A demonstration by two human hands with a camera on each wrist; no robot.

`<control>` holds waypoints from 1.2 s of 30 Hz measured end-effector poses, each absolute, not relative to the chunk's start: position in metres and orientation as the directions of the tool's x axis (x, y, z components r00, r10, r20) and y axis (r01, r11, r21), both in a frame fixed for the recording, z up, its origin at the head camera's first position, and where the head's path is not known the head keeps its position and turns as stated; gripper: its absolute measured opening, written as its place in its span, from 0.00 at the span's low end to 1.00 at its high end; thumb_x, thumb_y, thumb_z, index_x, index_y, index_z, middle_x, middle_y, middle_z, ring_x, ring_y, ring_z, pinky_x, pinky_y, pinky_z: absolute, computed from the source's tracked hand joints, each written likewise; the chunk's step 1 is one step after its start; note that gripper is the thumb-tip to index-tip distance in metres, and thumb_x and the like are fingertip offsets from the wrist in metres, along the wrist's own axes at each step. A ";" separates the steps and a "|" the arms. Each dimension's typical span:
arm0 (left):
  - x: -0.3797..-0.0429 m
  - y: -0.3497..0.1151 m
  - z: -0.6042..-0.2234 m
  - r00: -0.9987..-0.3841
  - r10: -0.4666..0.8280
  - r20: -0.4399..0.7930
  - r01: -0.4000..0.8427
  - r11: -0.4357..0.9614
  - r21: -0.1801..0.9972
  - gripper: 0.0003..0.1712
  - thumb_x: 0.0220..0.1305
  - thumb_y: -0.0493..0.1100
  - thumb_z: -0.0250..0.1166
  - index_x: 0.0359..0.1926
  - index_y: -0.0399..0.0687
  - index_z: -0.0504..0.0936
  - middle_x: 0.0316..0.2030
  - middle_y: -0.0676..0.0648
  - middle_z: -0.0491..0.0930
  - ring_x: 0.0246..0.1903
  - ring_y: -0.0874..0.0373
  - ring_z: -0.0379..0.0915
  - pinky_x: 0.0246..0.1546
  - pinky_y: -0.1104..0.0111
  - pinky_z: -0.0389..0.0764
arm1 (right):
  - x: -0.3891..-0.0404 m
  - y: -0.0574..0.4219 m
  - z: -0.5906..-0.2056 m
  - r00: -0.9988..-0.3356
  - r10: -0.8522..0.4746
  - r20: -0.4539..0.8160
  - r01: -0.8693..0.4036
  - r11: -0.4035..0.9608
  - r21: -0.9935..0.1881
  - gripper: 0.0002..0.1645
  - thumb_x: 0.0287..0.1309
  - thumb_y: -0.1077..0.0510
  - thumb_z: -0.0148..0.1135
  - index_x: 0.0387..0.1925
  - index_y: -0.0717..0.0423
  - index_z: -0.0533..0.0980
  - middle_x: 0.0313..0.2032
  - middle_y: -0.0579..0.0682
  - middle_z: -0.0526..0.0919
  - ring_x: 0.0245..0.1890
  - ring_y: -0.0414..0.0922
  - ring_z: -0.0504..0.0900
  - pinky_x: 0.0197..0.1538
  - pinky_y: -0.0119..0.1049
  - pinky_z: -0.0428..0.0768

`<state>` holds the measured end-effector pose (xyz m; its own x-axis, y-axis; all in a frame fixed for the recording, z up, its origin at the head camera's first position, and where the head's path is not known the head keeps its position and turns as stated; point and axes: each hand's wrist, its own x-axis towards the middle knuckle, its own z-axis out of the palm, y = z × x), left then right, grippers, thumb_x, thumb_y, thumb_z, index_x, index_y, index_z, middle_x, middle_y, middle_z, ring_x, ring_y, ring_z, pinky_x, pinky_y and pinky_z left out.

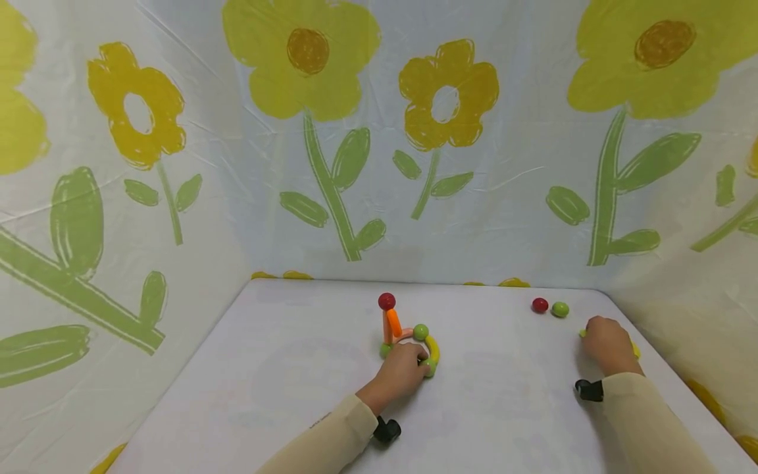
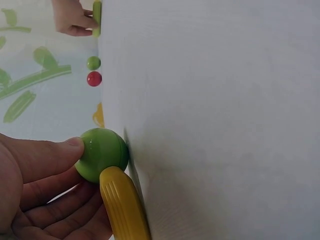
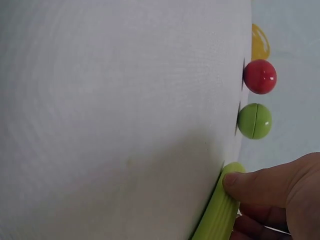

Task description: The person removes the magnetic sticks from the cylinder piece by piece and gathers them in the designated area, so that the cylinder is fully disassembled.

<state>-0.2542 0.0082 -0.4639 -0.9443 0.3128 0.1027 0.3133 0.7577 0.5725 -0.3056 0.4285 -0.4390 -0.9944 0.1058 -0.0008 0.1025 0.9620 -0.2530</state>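
Observation:
My left hand (image 1: 403, 370) pinches a green ball (image 2: 103, 155) with the thumb on its side. A ribbed yellow curved rod (image 2: 123, 206) joins that ball, part of a ring of balls and rods on the table. Another green ball (image 1: 421, 332) sits at the ring's far side, beside a pink curved rod (image 1: 404, 334). An orange rod (image 1: 394, 323) and a red ball (image 1: 387, 301) rise above the ring's left side. Far to the right, my right hand (image 1: 608, 345) grips a ribbed light green rod (image 3: 219, 212) low at the table; its lower end is out of frame.
A loose red ball (image 1: 540, 305) and a loose green ball (image 1: 560, 309) lie near the table's back right corner. Something yellow (image 1: 636, 349) shows beside the right hand. Flower-printed cloth (image 1: 503, 217) hangs behind and around the white table (image 1: 266, 408).

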 end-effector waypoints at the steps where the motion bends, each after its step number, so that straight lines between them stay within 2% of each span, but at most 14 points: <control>1: -0.254 0.008 -0.464 -0.944 0.313 0.101 0.313 0.757 0.574 0.11 0.58 0.41 0.69 0.42 0.44 0.85 0.35 0.53 0.83 0.37 0.62 0.74 0.46 0.66 0.79 | -0.306 0.429 -0.440 -0.995 0.100 0.006 0.095 0.964 -0.247 0.14 0.57 0.67 0.52 0.36 0.79 0.74 0.30 0.68 0.79 0.29 0.57 0.76 0.36 0.53 0.76; 4: -0.254 0.009 -0.464 -0.944 0.314 0.104 0.314 0.753 0.578 0.12 0.58 0.42 0.69 0.43 0.44 0.86 0.36 0.53 0.83 0.37 0.62 0.74 0.46 0.66 0.79 | -0.307 0.428 -0.441 -0.997 0.066 0.048 0.054 0.974 -0.220 0.14 0.55 0.68 0.53 0.38 0.79 0.75 0.32 0.71 0.79 0.33 0.62 0.77 0.41 0.58 0.76; 7: -0.253 0.009 -0.463 -0.943 0.312 0.113 0.318 0.751 0.579 0.12 0.58 0.42 0.69 0.43 0.43 0.86 0.36 0.53 0.83 0.37 0.63 0.74 0.45 0.67 0.79 | -0.308 0.415 -0.437 -0.998 0.043 0.051 0.030 0.975 -0.220 0.17 0.55 0.68 0.57 0.43 0.80 0.74 0.39 0.74 0.78 0.40 0.67 0.75 0.50 0.63 0.74; 9: -0.252 0.009 -0.462 -0.943 0.310 0.120 0.320 0.748 0.582 0.12 0.58 0.42 0.70 0.42 0.43 0.86 0.36 0.53 0.83 0.36 0.63 0.73 0.45 0.67 0.79 | -0.309 0.397 -0.434 -0.998 0.035 0.043 0.023 0.968 -0.249 0.19 0.56 0.67 0.60 0.47 0.78 0.74 0.41 0.73 0.78 0.42 0.67 0.75 0.52 0.63 0.74; 11: -0.251 0.009 -0.462 -0.944 0.306 0.123 0.319 0.748 0.583 0.11 0.57 0.42 0.70 0.42 0.43 0.86 0.36 0.53 0.83 0.36 0.63 0.73 0.44 0.68 0.79 | -0.310 0.375 -0.432 -0.999 0.015 0.050 0.000 0.960 -0.281 0.20 0.56 0.65 0.63 0.48 0.75 0.74 0.40 0.71 0.79 0.41 0.63 0.76 0.50 0.59 0.77; 13: -0.251 0.008 -0.461 -0.946 0.302 0.120 0.313 0.745 0.589 0.11 0.57 0.41 0.70 0.41 0.43 0.86 0.36 0.53 0.83 0.35 0.63 0.72 0.44 0.68 0.79 | -0.310 0.348 -0.431 -0.996 -0.033 0.088 -0.060 0.945 -0.322 0.19 0.56 0.64 0.64 0.48 0.72 0.76 0.37 0.66 0.80 0.37 0.58 0.78 0.44 0.52 0.80; 15: -0.251 0.008 -0.461 -0.947 0.301 0.115 0.308 0.743 0.594 0.11 0.57 0.41 0.70 0.42 0.43 0.86 0.36 0.53 0.83 0.35 0.63 0.72 0.44 0.68 0.78 | -0.309 0.319 -0.431 -0.986 -0.106 0.126 -0.145 0.920 -0.364 0.17 0.56 0.63 0.65 0.46 0.69 0.78 0.34 0.59 0.82 0.33 0.51 0.78 0.37 0.44 0.80; 18: -0.252 0.008 -0.461 -0.950 0.296 0.102 0.296 0.741 0.603 0.12 0.58 0.41 0.69 0.42 0.42 0.86 0.37 0.52 0.83 0.36 0.63 0.73 0.45 0.66 0.79 | -0.305 0.272 -0.432 -0.975 -0.200 0.100 -0.223 0.857 -0.465 0.16 0.56 0.61 0.66 0.46 0.64 0.80 0.33 0.53 0.82 0.29 0.44 0.78 0.32 0.37 0.78; 24: -0.252 0.008 -0.461 -0.945 0.309 0.104 0.309 0.743 0.594 0.11 0.58 0.41 0.69 0.42 0.42 0.86 0.36 0.53 0.84 0.37 0.62 0.76 0.46 0.65 0.80 | -0.299 0.200 -0.443 -0.971 -0.239 -0.003 -0.187 0.765 -0.617 0.15 0.57 0.58 0.67 0.45 0.59 0.81 0.32 0.49 0.82 0.22 0.40 0.79 0.28 0.32 0.78; 30: -0.251 0.007 -0.461 -0.931 0.339 0.139 0.354 0.735 0.579 0.08 0.59 0.40 0.69 0.38 0.43 0.87 0.32 0.53 0.84 0.34 0.61 0.75 0.43 0.67 0.80 | -0.303 0.169 -0.453 -0.976 -0.218 0.018 -0.187 0.788 -0.587 0.13 0.52 0.58 0.70 0.39 0.60 0.83 0.31 0.50 0.84 0.24 0.40 0.78 0.28 0.32 0.78; 36: -0.252 0.005 -0.460 -0.934 0.341 0.111 0.340 0.748 0.570 0.11 0.60 0.42 0.68 0.42 0.43 0.87 0.35 0.53 0.85 0.36 0.60 0.75 0.47 0.65 0.80 | -0.309 0.157 -0.456 -0.981 -0.195 0.001 -0.168 0.840 -0.515 0.12 0.51 0.59 0.71 0.37 0.60 0.83 0.31 0.50 0.83 0.30 0.42 0.77 0.33 0.33 0.79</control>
<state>-0.2518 0.0053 -0.4595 -0.9337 0.3405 0.1108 0.3403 0.7475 0.5704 -0.3094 0.1571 -0.4558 -0.9808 -0.1950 0.0011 -0.1677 0.8404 -0.5154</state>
